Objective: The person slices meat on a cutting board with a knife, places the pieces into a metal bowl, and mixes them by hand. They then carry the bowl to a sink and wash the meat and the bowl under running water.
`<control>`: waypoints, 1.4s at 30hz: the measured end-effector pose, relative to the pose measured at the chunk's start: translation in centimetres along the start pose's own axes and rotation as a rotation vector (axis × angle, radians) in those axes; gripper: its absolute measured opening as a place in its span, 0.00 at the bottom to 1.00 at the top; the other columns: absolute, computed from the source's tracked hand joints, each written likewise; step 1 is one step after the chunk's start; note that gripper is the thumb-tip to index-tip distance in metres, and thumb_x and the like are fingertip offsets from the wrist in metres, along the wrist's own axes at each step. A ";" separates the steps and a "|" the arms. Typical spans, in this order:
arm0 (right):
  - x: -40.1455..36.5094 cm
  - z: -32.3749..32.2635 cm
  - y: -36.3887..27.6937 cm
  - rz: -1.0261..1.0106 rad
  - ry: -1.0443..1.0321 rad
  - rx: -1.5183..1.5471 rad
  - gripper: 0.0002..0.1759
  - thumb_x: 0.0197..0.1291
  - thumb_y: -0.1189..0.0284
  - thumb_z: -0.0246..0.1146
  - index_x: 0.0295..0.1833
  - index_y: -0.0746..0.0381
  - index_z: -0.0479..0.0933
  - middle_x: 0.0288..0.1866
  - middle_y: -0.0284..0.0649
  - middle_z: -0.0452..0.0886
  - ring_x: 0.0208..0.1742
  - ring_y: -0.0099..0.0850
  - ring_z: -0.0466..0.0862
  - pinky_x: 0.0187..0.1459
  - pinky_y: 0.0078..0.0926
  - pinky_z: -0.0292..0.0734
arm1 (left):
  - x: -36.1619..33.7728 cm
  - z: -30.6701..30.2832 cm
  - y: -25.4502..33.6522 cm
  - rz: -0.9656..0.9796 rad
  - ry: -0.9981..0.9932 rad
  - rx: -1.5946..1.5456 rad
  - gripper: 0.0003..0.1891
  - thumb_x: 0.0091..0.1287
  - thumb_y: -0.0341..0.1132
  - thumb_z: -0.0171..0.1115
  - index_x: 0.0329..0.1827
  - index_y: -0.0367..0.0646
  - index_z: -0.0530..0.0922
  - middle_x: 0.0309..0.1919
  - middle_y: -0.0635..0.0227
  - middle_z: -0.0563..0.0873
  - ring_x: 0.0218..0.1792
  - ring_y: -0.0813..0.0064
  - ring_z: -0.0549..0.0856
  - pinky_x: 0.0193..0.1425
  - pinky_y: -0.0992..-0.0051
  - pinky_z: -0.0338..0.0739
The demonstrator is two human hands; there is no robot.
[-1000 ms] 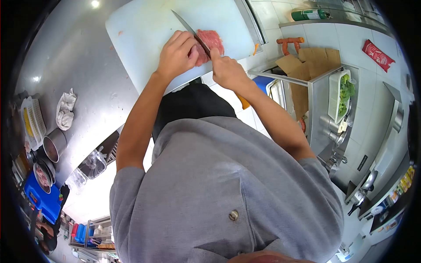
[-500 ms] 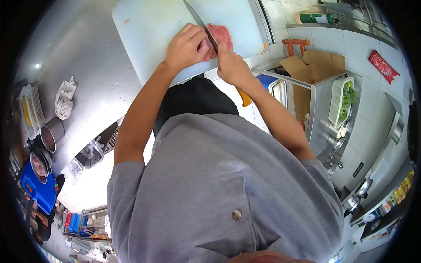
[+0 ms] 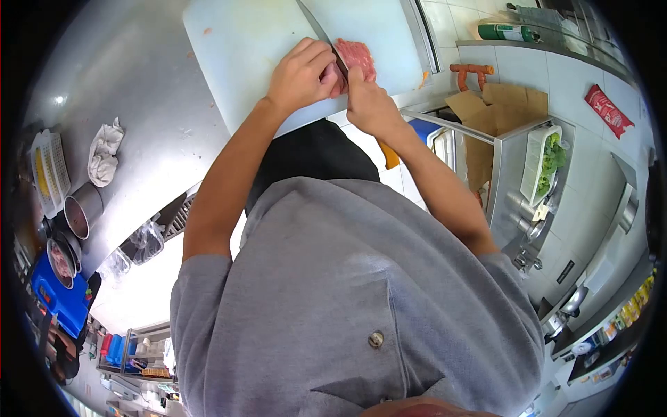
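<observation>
A long knife (image 3: 316,21) lies across the white cutting board (image 3: 240,52), its blade pointing away from me. My right hand (image 3: 372,104) is closed around the knife at its near end. A yellow-orange end shows below that wrist, in line with the blade. My left hand (image 3: 302,76) has its fingers curled over a piece of raw meat (image 3: 338,86), close against the blade's left side. To the right of the blade rests a flat red piece of meat (image 3: 357,57). The left fingertips are partly hidden.
A steel counter (image 3: 149,90) carries a crumpled white cloth (image 3: 105,153), a white basket (image 3: 50,174) and a steel pot (image 3: 82,212). At right stand an open cardboard box (image 3: 504,108) and a white tray of green leaves (image 3: 542,167). Small orange scraps lie near the board's edges.
The board, both hands, knife and meat have shifted slightly right in view, and the counter shifts with them. My grip on the knife and meat looks the same.
</observation>
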State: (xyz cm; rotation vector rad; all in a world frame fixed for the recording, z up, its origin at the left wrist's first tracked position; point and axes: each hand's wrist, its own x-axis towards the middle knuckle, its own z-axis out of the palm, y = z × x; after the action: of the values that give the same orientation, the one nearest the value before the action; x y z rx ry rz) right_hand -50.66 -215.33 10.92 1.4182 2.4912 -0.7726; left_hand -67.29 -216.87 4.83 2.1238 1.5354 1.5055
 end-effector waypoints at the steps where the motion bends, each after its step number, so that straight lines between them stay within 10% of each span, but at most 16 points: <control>1: 0.1 0.0 0.5 -0.007 -0.022 0.017 0.17 0.54 0.81 0.55 0.47 0.66 0.59 0.32 0.66 0.79 0.40 0.66 0.81 0.42 0.63 0.72 | 0.0 0.0 0.0 0.011 0.002 0.001 0.05 0.48 0.25 0.63 0.29 0.41 0.78 0.32 0.67 0.81 0.37 0.64 0.80 0.42 0.69 0.80; 15: -3.8 -1.0 -0.8 0.052 -0.140 -0.066 0.28 0.48 0.78 0.69 0.50 0.67 0.59 0.37 0.63 0.82 0.42 0.62 0.84 0.43 0.56 0.80 | -0.1 -0.1 0.1 0.016 0.008 -0.022 0.08 0.49 0.23 0.65 0.32 0.38 0.79 0.35 0.62 0.81 0.37 0.60 0.81 0.41 0.67 0.79; 42: -2.1 -2.6 -2.0 0.034 -0.103 -0.046 0.22 0.51 0.79 0.62 0.50 0.65 0.60 0.37 0.63 0.82 0.43 0.63 0.83 0.44 0.58 0.77 | -0.7 -0.3 -0.3 0.045 0.080 -0.021 0.08 0.47 0.23 0.64 0.30 0.39 0.76 0.34 0.64 0.80 0.36 0.62 0.79 0.40 0.68 0.78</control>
State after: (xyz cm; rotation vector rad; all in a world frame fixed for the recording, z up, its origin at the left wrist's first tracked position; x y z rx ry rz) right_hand -50.96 -216.43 14.65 1.3664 2.3862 -0.7571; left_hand -67.70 -217.34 4.32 2.1254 1.4992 1.6326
